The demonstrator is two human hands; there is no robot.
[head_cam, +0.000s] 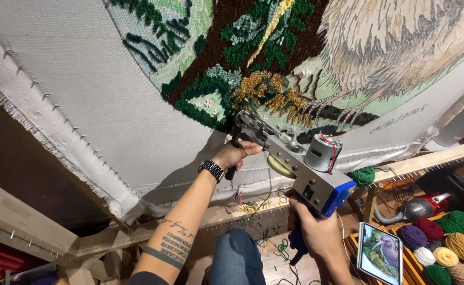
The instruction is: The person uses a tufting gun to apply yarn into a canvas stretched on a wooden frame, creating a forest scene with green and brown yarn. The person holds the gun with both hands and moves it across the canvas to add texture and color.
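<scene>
Pointing up-left at the canvas (84, 79), the tufting gun (295, 158) fills both hands.

I see the tufting gun (300, 163) in silver-grey metal with a blue grip and a red wire on its motor, against a white cloth (84, 89) tufted with dark green, brown, gold and beige yarn (263, 58). The left hand (232, 154) wears a black wristwatch (211, 170). The yarn balls (443, 248) are green, purple, maroon, mustard, white and yellow.
</scene>
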